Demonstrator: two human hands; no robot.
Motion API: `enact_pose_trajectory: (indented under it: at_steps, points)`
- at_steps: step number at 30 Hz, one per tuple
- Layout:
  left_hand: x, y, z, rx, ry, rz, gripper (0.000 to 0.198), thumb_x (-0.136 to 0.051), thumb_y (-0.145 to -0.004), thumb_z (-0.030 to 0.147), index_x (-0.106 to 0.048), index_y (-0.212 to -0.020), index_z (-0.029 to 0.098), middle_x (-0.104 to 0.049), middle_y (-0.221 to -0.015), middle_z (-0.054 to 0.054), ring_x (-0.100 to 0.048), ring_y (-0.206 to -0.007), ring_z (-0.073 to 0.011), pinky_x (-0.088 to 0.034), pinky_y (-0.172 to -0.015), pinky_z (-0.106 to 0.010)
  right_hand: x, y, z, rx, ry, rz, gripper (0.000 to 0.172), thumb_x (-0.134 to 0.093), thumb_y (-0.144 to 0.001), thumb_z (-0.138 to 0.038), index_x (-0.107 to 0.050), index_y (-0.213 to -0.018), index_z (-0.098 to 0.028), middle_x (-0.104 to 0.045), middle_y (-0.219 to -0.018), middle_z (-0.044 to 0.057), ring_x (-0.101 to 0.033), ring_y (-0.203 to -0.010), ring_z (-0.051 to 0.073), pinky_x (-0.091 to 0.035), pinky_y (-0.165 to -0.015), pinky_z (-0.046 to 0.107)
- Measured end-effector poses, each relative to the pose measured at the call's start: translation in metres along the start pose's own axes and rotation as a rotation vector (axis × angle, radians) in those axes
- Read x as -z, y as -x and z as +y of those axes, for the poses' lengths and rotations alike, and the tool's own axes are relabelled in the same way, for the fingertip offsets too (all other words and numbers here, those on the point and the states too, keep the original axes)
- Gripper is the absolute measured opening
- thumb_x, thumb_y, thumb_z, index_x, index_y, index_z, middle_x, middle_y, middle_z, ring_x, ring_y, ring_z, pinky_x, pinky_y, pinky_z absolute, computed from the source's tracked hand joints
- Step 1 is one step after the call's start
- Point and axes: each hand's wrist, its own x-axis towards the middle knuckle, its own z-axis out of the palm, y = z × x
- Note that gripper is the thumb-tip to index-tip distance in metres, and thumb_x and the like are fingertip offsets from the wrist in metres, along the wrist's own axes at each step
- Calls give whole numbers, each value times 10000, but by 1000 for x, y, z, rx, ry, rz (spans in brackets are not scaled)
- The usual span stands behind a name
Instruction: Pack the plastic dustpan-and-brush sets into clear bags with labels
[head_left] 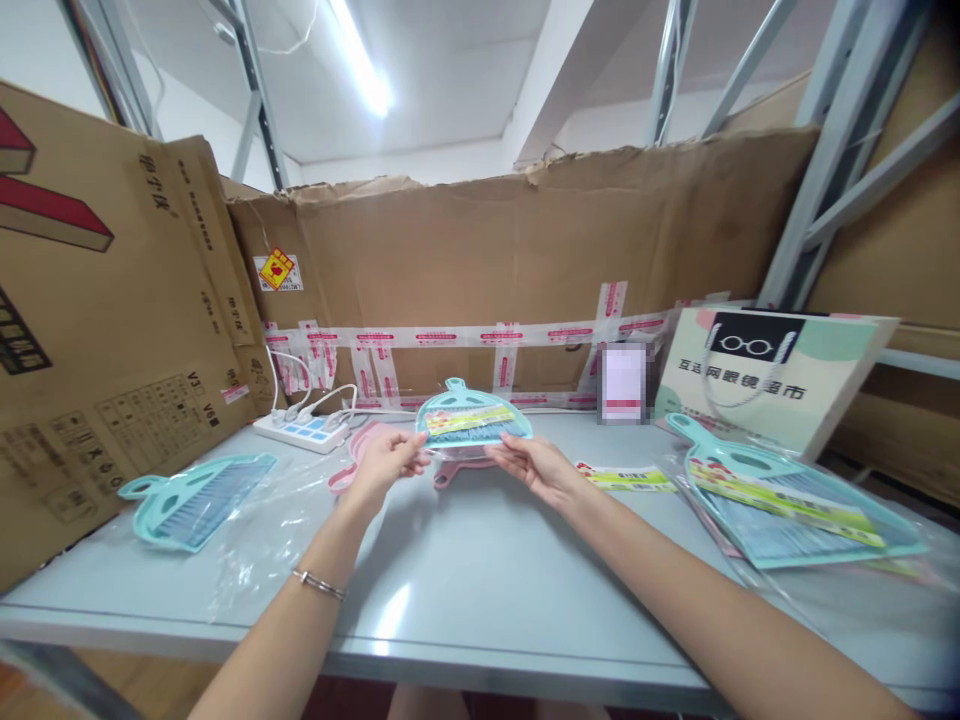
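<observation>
Both hands grip a mint-green dustpan and brush set [472,418] by its two sides, a little above the table, with its handle pointing away. A yellow-green label lies across it, over the blue bristles. At its left edge, my left hand [388,462] pinches with thumb and fingers. My right hand [538,466] closes on the right edge, fingers underneath. Behind and below are a pink dustpan [367,437] and another pink handle [444,478], both partly hidden. Farther left lies a mint-green dustpan with brush [202,503], beside clear plastic bags [259,540].
At the right, labelled dustpan sets [787,500] lie stacked in plastic. A loose yellow-green label [630,479] is near my right forearm. A power strip [301,430], a paper bag [765,380] and cardboard [450,260] stand along the back of the table [480,570].
</observation>
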Motion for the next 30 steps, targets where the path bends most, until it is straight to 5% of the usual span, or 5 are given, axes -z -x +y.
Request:
enact_pose_trajectory:
  at_steps: [8, 11, 17, 23, 30]
  points:
    - [9, 10, 11, -167, 91, -168, 659, -684, -689, 335, -425, -1294, 295, -587, -1212, -103, -660, -878, -195, -528, -756, -325, -3, 3, 0, 29, -80, 53, 201, -511, -842, -65, -569, -664, -138, -685, -579, 48, -675, -580, 107, -552, -554, 144]
    - [2, 13, 10, -369, -98, -247, 615, -737, -611, 250, -543, -1194, 266, -547, -1280, -91, -581, -1067, -238, -485, -873, -342, -5, 6, 0, 31, -9, 22, 226, -525, -848, -104, -583, -631, -128, -683, -568, 51, -648, -510, 90, -533, -517, 133]
    - [-12, 3, -3, -417, -71, 62, 272, -682, -664, 392, -668, -809, 162, -691, -951, -71, -626, -927, -236, -502, -825, -362, 2, 0, 7, 128, 200, -78, 263, -639, -777, -355, -635, -737, -95, -699, -659, 94, -649, -543, 112, -526, -520, 167]
    - [-14, 2, -8, -510, -69, 280, 253, -626, -739, 373, -691, -827, 144, -696, -884, -75, -620, -910, -220, -478, -853, -349, 7, -9, 16, 425, 220, -372, 1362, -877, -365, -282, -25, -1427, -312, -582, -1231, 106, -663, -899, 220, -550, -765, 387]
    - [-22, 4, -12, -371, 392, 48, 699, -646, -703, 224, -338, -1325, 301, -588, -1194, -67, -630, -947, -198, -522, -795, -359, 11, -21, 19, 439, 185, -87, 534, -749, -549, -433, -598, -968, -139, -703, -885, 67, -661, -801, 212, -536, -753, 356]
